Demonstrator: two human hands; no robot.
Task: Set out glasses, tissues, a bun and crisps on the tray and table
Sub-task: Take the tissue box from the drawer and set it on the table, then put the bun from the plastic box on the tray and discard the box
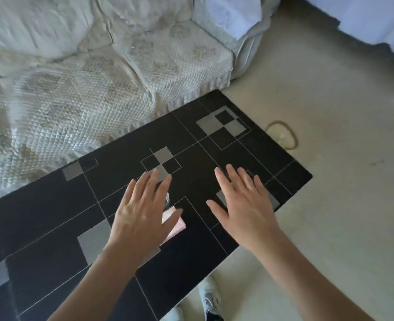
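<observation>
Pale carpet floor (330,205) fills the right of the head view, with a cream quilted sofa (87,100) from 9 to 12 o'clock and a black rug with grey squares and thin white lines (52,216) running across the middle. Left hand (142,209) hangs flat over the rug, fingers straight and spread, grasping nothing. Right hand (244,205) at 3 o'clock of it, likewise released, palm down. Under the left hand, partly hidden: a small pink flat pack, probably tissues (174,222), and at its 12 o'clock a sliver of clear glass rim (167,200); cannot tell whether the two touch. No tray, table, bun or crisps in view. Judgement: step in hand is picking up the first items. Advice: lower the left hand, curl fingers round the glass wall rather than the rim, lift straight up; take the pack separately by its long edges with the right hand. Light-coloured shoes (211,297) show at 6 o'clock.
</observation>
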